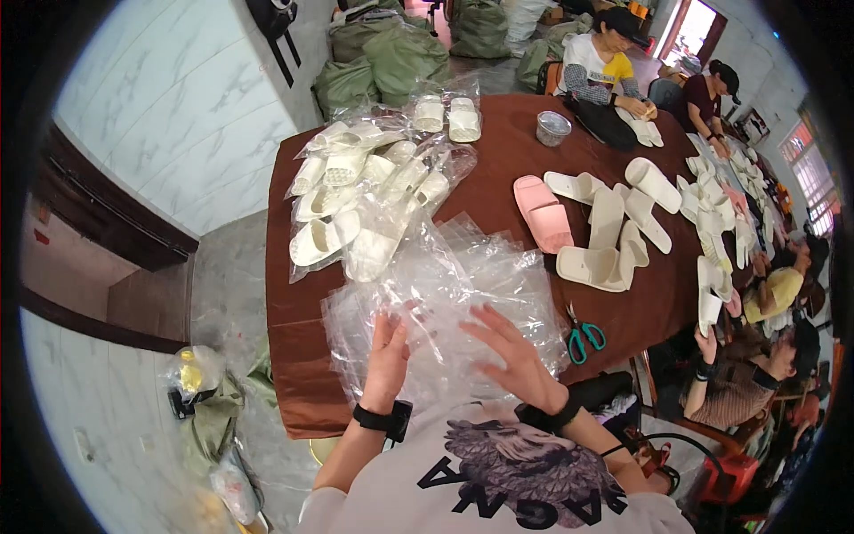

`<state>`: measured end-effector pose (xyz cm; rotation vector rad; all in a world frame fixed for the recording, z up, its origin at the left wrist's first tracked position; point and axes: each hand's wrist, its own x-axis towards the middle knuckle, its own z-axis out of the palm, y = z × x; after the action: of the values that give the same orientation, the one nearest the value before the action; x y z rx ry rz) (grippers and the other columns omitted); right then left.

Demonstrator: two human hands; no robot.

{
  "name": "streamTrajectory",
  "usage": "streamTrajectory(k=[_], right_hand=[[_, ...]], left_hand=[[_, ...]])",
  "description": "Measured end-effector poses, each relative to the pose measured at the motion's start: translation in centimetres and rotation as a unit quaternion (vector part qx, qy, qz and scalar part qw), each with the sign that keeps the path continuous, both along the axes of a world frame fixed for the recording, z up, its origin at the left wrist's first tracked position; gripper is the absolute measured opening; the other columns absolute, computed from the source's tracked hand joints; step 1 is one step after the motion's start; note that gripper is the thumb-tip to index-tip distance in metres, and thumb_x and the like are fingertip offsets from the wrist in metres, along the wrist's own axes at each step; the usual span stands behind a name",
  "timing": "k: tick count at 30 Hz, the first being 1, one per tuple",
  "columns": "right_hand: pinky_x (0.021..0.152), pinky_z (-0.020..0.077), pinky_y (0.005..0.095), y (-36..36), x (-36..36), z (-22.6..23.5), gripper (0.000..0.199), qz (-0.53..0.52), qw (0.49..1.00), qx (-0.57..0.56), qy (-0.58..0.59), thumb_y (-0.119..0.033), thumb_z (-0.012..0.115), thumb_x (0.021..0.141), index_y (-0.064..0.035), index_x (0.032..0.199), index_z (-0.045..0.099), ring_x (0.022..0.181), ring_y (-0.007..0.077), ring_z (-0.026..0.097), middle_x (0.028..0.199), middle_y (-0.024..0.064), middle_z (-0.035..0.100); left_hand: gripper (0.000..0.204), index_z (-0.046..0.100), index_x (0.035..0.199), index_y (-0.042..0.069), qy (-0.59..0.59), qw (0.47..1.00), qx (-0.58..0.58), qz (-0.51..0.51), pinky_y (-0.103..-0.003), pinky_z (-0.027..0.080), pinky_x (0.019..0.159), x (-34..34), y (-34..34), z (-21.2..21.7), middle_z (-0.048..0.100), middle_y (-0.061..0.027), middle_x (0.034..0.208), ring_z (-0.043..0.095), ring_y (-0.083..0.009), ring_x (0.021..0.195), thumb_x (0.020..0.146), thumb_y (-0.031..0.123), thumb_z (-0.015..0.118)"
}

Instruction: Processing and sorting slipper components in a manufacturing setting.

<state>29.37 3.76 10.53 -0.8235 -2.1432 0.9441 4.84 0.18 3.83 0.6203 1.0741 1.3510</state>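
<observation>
At a brown-clothed workshop table [498,169], a heap of clear plastic bags [445,294] lay at lower centre. The left hand [389,351] and right hand [514,356] rested on it, fingers spread, gripping nothing. Separating one bag appeared next; bare pink and cream foam slippers [592,222] waited at right.

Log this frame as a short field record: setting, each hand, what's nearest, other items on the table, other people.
setting: brown-covered table, seen from above
left hand: open, fingers spread, resting on the stack of clear plastic bags
right hand: open, flat on the same stack
nearest tool: green-handled scissors, right of the stack, untouched
bagged goods: white slippers in bags, far left of table
loose goods: pink slippers; cream slippers
other: small round container
people: several seated along the right side and far end
</observation>
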Motion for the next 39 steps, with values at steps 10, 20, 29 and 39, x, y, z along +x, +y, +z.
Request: streamTrajectory(k=[10,20,29,39], right_hand=[[0.081,0.0537,0.0361,3.2,10.6,-2.5,0.032,-0.142,0.608,-0.528,0.576,-0.026,0.050,0.098,-0.0053,0.122,0.052,0.094,0.0235,0.064,0.101,0.0091,0.064],[0.081,0.0555,0.0417,2.2,11.8,-13.2,0.037,-0.186,0.726,-0.606,0.269,-0.026,0.057,0.094,-0.0044,0.124,0.054,0.091,0.0277,0.065,0.105,0.0131,0.064],[0.066,0.0521,0.0326,2.3,8.6,-7.3,0.042,-0.069,0.721,-0.611,0.321,-0.025,0.056,0.095,-0.0066,0.132,0.049,0.082,0.0218,0.062,0.098,0.0115,0.064],[0.069,0.0510,0.0308,2.6,10.2,-9.4,0.031,-0.397,0.775,-0.421,0.254,-0.018,0.050,0.097,-0.0064,0.126,0.053,0.081,0.0158,0.062,0.098,0.0066,0.062]], left_hand=[[0.072,0.038,0.145,0.021,0.660,0.689,0.028,-0.297,-0.066,0.022,0.108,-2.4,-2.7,-4.8,0.031,-0.0081,0.153,0.027,-0.0338,0.141,0.083,0.037,0.071],[0.067,0.042,0.143,0.023,0.639,0.751,0.074,-0.152,-0.069,0.015,0.108,-6.5,-3.4,-8.0,0.039,-0.0027,0.150,0.028,-0.0293,0.142,0.083,0.021,0.070],[0.054,0.041,0.140,0.002,0.130,0.990,-0.047,0.023,-0.034,0.042,0.100,-0.8,-0.9,-1.7,0.050,-0.0161,0.133,0.052,-0.0259,0.121,0.093,0.018,0.063],[0.023,0.057,0.111,0.000,0.274,0.960,0.009,0.062,-0.028,0.046,0.073,-1.7,-5.5,-2.6,0.057,-0.0049,0.087,0.058,-0.0117,0.075,0.094,0.015,0.059]])
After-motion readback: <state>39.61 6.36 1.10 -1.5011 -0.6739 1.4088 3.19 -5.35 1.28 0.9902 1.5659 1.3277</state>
